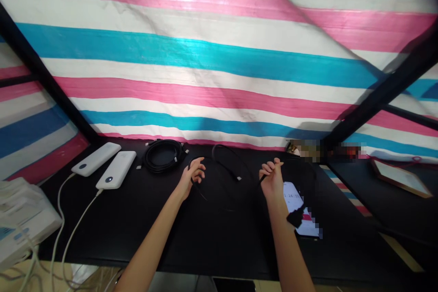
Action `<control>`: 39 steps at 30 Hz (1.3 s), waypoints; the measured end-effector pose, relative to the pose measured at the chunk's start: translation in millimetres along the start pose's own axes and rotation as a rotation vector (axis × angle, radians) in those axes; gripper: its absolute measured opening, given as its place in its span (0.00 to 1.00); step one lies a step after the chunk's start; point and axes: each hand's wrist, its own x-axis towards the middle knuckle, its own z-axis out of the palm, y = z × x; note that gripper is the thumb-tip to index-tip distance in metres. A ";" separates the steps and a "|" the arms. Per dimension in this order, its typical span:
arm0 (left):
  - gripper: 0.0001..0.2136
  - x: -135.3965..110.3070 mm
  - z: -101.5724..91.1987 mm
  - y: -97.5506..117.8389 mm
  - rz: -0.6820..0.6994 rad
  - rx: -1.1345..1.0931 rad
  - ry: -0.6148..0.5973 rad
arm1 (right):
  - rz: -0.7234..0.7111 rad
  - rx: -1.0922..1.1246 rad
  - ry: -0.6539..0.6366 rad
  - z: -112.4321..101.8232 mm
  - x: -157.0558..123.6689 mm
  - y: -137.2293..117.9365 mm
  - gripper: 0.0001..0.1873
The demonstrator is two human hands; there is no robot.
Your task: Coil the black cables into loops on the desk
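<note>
A thin black cable (223, 163) lies in loose loops between my two hands, and a plug with a pale metal tip (238, 178) rests on the table. My left hand (193, 175), fingers curled, has the cable running through its grip near the thumb. Over on the right, my right hand (271, 177) is closed with its palm side turned up, and a piece of the black cable comes out of its left side. A dark connector-like piece (296, 217) hangs beside my right wrist, in front of a lit phone (293, 196).
A coiled black cable (160, 171) lies at the back left of the black table (219, 242). Two white power banks (116, 171) with white cords lie farther left, near a white box (30, 223). A framed panel (400, 178) is at right. Striped sheeting (205, 64) encloses the back.
</note>
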 end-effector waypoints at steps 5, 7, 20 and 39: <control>0.31 -1.8 1.8 -6.5 0.027 0.023 0.171 | 0.016 -0.014 -0.010 -10.3 6.2 0.2 0.21; 0.33 -4.0 4.0 -8.6 0.077 0.027 0.207 | 0.020 -0.004 -0.012 -11.8 7.1 0.5 0.20; 0.27 -10.8 3.7 2.3 0.278 0.111 0.192 | 0.126 0.089 -0.091 -8.9 3.2 -6.4 0.14; 0.19 -13.7 -0.4 12.8 0.499 0.196 0.294 | 0.066 -0.049 -0.197 13.6 -9.6 -10.5 0.23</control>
